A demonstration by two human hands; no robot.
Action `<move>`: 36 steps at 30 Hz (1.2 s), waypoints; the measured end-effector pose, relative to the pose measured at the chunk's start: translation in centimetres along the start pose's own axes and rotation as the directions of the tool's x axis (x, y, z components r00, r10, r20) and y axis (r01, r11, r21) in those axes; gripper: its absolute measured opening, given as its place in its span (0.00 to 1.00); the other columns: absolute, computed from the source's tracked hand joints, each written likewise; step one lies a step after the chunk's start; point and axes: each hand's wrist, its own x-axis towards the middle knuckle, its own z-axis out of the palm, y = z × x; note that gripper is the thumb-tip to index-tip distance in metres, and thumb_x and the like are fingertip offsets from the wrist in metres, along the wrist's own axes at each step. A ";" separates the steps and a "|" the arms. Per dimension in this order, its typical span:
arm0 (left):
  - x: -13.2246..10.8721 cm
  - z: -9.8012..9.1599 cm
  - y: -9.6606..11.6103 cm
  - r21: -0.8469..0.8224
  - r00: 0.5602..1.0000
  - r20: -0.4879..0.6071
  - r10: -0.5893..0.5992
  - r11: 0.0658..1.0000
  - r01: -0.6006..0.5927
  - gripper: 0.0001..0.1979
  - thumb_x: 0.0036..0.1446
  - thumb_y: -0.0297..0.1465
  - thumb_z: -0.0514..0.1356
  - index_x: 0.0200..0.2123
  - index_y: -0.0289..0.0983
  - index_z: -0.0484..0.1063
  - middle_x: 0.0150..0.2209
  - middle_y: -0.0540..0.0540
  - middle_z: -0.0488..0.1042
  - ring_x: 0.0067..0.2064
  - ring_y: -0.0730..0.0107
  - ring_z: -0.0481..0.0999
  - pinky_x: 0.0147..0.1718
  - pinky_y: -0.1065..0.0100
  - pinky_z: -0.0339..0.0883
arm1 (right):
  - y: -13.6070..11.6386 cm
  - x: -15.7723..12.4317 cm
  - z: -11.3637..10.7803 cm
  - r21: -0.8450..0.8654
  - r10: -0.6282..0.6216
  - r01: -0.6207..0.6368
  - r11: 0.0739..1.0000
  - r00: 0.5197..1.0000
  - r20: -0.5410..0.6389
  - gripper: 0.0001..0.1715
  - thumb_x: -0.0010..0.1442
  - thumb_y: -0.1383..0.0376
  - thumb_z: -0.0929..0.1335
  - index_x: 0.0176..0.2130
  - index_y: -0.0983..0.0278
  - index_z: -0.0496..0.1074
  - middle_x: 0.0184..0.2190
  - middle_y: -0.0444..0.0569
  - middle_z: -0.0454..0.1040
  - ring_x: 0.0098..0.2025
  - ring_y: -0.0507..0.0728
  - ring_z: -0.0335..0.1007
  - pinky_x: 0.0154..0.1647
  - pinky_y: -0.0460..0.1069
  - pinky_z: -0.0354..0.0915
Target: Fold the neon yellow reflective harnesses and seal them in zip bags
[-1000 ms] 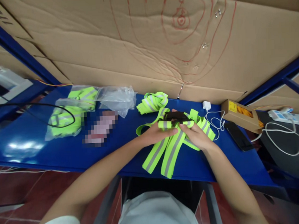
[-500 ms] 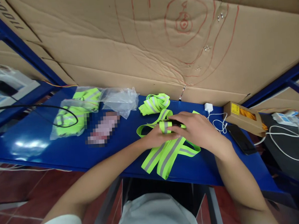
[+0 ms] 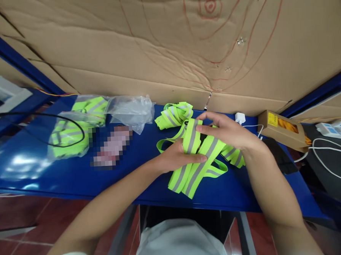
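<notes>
A yellow-green reflective strap (image 3: pixel 200 173) with a grey stripe lies in long folds near the front of the blue table. My left hand (image 3: pixel 179 156) is closed on the folded strap from the left, its thumb across the front. From above right, my right hand (image 3: pixel 224 129) pinches the top of the same strap between thumb and fingers. Looser loops spread out under and beside both hands. Just behind them sits a rolled reflective strap bundle (image 3: pixel 174 115), touched by neither hand. Some of the strap is hidden behind my fingers.
Bagged reflective straps (image 3: pixel 70 134) and a clear plastic bag (image 3: pixel 132 110) lie at the left. A pixelated pink item (image 3: pixel 112 145) is nearer. To the right are a white charger (image 3: pixel 240 118), a cardboard box (image 3: pixel 283 127) and a black phone (image 3: pixel 280 158). Cardboard (image 3: pixel 112 50) rises behind.
The strap's upper part is now folded over and lies broad in my hands. My right hand has shifted slightly up and right, and a strap end now shows below its wrist. The view has tilted slightly down.
</notes>
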 end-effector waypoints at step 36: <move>-0.1 -0.9 0.6 -0.034 0.971 0.238 -0.037 0.998 0.046 0.19 0.62 0.39 0.69 0.50 0.32 0.79 0.43 0.36 0.83 0.42 0.58 0.85 0.42 0.59 0.80 | 0.9 0.7 1.6 -0.134 -0.130 0.113 0.984 0.983 -0.128 0.20 0.68 0.48 0.68 0.40 0.61 0.76 0.38 0.47 0.79 0.39 0.56 0.73 0.40 0.49 0.66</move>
